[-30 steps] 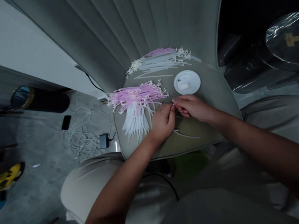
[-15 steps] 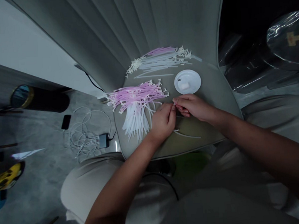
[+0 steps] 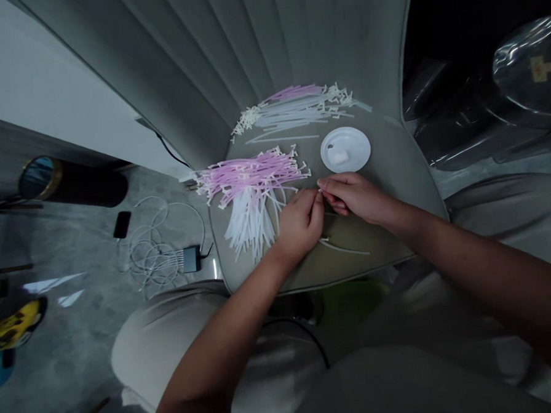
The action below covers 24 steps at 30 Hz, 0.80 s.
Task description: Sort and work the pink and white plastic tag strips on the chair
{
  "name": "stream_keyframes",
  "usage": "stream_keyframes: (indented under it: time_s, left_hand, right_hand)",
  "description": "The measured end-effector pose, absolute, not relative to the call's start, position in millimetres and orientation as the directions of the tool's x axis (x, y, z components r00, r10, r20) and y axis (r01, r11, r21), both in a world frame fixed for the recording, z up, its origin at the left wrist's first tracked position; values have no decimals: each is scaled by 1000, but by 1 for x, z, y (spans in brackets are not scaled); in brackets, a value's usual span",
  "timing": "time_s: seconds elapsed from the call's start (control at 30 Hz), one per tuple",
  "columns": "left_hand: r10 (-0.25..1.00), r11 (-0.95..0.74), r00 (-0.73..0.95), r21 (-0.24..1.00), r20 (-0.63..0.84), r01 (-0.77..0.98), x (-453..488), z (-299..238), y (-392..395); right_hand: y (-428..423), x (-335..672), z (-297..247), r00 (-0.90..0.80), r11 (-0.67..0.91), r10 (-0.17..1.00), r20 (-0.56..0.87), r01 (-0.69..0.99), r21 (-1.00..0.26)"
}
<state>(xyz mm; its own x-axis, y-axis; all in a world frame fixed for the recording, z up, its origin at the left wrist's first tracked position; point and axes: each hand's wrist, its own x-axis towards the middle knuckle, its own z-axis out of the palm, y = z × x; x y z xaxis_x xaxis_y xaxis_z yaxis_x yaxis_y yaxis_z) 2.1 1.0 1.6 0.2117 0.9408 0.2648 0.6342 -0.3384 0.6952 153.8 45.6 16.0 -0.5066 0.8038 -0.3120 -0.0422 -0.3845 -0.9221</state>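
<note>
My left hand and my right hand meet fingertip to fingertip over a grey chair seat. Both are pinched on a thin white plastic stick whose tail curves down across the seat below them. Just left of my left hand lies a heap of pink sticks over white sticks. A second heap of pink and white sticks lies at the back of the seat. A round white lid with a small white piece on it sits right above my right hand.
The ribbed chair back rises behind the seat. On the floor at left lie coiled white cables and a charger, a dark phone and a round mirror. A plastic-wrapped dark object stands at right.
</note>
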Motion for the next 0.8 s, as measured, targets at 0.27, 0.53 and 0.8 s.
stream_keyframes:
  time_s: [0.27, 0.53, 0.8]
  left_hand:
    - [942, -336, 220, 693, 253, 638, 2, 0, 1]
    - [936, -350, 222, 688, 272, 635, 3, 2, 2]
    - [933, -359, 229, 680, 277, 639, 2, 1, 1]
  right_hand:
    - [45, 153, 17, -501, -373, 809, -307, -33, -927]
    - [45, 153, 19, -500, -408, 801, -329, -54, -911]
    - [46, 153, 17, -504, -369, 808, -305, -29, -929]
